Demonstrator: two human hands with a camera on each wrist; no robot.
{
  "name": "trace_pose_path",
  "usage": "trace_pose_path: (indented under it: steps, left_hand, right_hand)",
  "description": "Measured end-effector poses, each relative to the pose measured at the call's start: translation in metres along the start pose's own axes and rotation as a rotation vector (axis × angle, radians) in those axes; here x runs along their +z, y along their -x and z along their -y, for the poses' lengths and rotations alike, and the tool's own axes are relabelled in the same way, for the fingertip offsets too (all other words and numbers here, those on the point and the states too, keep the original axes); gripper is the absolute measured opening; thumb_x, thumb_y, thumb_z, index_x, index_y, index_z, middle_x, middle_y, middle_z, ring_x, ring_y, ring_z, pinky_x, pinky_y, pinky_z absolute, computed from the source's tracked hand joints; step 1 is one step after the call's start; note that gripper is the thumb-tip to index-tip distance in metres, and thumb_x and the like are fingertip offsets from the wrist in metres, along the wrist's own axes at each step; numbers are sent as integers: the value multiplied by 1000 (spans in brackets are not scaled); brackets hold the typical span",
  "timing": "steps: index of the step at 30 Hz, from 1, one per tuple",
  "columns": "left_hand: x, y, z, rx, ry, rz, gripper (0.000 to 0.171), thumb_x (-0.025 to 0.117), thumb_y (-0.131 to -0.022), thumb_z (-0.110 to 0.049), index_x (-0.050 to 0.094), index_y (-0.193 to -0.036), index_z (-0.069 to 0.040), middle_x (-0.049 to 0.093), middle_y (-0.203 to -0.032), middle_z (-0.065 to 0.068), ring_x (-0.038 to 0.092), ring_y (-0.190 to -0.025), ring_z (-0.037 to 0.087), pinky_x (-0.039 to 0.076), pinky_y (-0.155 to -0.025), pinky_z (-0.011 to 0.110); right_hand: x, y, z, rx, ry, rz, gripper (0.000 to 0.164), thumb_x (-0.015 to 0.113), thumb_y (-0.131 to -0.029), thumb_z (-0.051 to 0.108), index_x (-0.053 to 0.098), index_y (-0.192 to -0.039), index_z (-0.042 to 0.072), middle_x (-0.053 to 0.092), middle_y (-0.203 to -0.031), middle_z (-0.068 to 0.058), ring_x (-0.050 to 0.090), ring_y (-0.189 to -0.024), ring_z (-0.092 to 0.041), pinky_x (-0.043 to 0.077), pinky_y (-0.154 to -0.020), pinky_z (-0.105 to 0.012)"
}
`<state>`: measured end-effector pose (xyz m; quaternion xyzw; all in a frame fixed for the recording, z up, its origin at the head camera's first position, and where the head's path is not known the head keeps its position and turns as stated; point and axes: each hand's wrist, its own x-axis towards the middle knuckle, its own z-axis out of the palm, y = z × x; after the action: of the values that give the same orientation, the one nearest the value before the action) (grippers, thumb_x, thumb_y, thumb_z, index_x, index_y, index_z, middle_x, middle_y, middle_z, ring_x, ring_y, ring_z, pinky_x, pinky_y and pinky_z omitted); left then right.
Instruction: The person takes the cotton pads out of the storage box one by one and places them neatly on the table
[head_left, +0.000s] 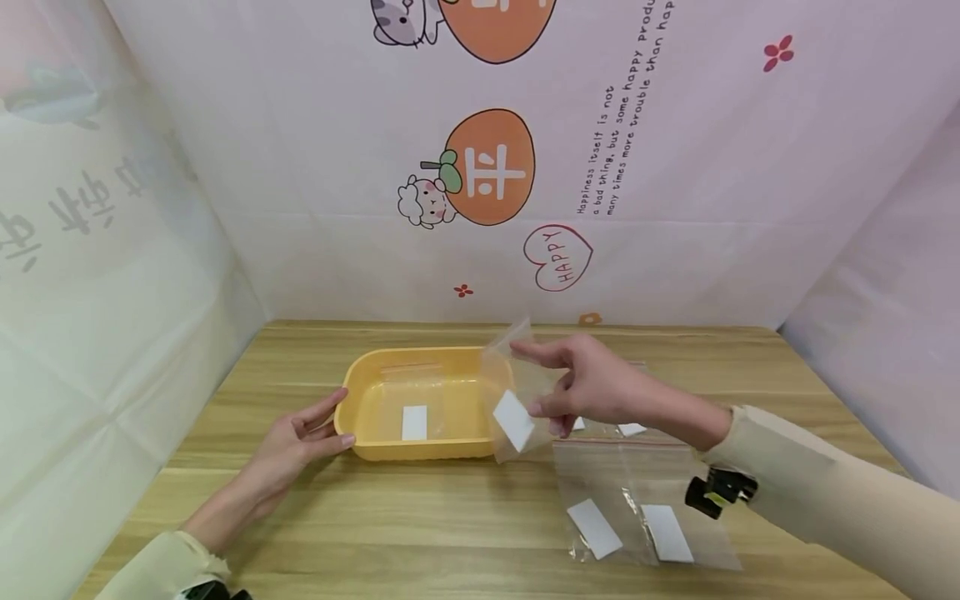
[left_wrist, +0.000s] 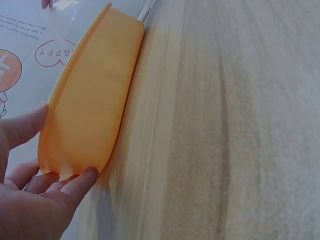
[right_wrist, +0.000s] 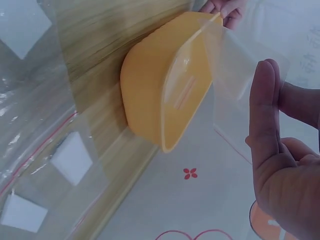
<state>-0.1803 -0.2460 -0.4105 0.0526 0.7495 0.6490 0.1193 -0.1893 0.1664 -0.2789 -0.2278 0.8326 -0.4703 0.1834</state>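
Observation:
My left hand grips the left end of a yellow plastic tub, with fingertips at its rim and curved wall. Inside the tub lies a clear zip bag holding a white rectangular piece. My right hand pinches another clear zip bag and holds it up over the tub's right end. A white piece shows in this raised bag. In the right wrist view the bag hangs tilted beside the fingers, overlapping the tub's rim.
Clear zip bags with white pieces lie on the wooden table, right of the tub. More white pieces show behind them, partly hidden by my right arm. A printed cloth hangs behind the table and along its sides.

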Motion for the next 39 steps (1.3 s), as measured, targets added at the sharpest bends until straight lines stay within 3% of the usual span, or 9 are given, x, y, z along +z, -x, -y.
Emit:
trace_pose_path:
  steps: [10, 16, 23, 25, 31, 33, 39]
  left_hand:
    - [0, 2, -1, 0, 0, 9, 84, 77, -99, -16, 27, -166, -6, 19, -171, 20, 36, -149, 43, 45, -109, 30]
    - [0, 3, -1, -2, -1, 12, 85, 76, -99, -15, 26, -167, -6, 17, -172, 21, 33, -150, 44, 43, -111, 33]
    - [0, 2, -2, -6, 4, 19, 84, 76, -100, -16, 26, -167, -7, 16, -172, 19, 33, -150, 43, 45, -109, 29]
    - [0, 2, -2, -5, 9, 19, 85, 76, -100, -16, 25, -167, -7, 16, -172, 19, 33, -150, 43, 45, -108, 28]
    - [1, 2, -2, -4, 13, 19, 85, 76, -100, -15, 26, -167, -6, 16, -172, 19, 32, -150, 43, 46, -108, 27]
    - [1, 2, -2, -4, 15, 19, 85, 76, -99, -15, 26, -167, -6, 16, -172, 20, 32, -150, 43, 46, -107, 27]
    - [1, 2, -1, -5, 18, 13, 85, 76, -99, -14, 26, -167, -6, 17, -172, 20, 33, -150, 42, 46, -107, 27]
  right_hand:
    - [-19, 42, -26, -1, -83, 13, 86, 80, -90, -3, 34, -162, -2, 35, -165, -23, 66, -56, -26, 63, -60, -42]
    - [-30, 70, -46, 7, -137, -25, 87, 80, -93, 4, 31, -164, -2, 29, -167, -26, 67, -58, -26, 63, -61, -44]
    - [-44, 103, -81, 10, -199, -29, 84, 75, -97, 3, 25, -164, -4, 27, -166, -26, 67, -60, -22, 63, -61, -44]
    - [-48, 113, -92, 6, -201, -16, 82, 73, -98, 2, 25, -164, -5, 33, -166, -19, 67, -60, -22, 63, -61, -44]
    - [-57, 138, -126, 14, -188, 9, 76, 67, -101, 0, 25, -164, -4, 50, -155, 23, 65, -61, -20, 62, -62, -40]
    - [-60, 146, -136, -1, -193, 9, 74, 66, -101, -3, 28, -164, -2, 51, -154, 23, 65, -60, -20, 61, -60, -39]
    - [-72, 167, -160, -4, -211, 51, 73, 61, -102, -8, 42, -163, 27, 49, -158, 21, 67, -59, -24, 61, -60, -40]
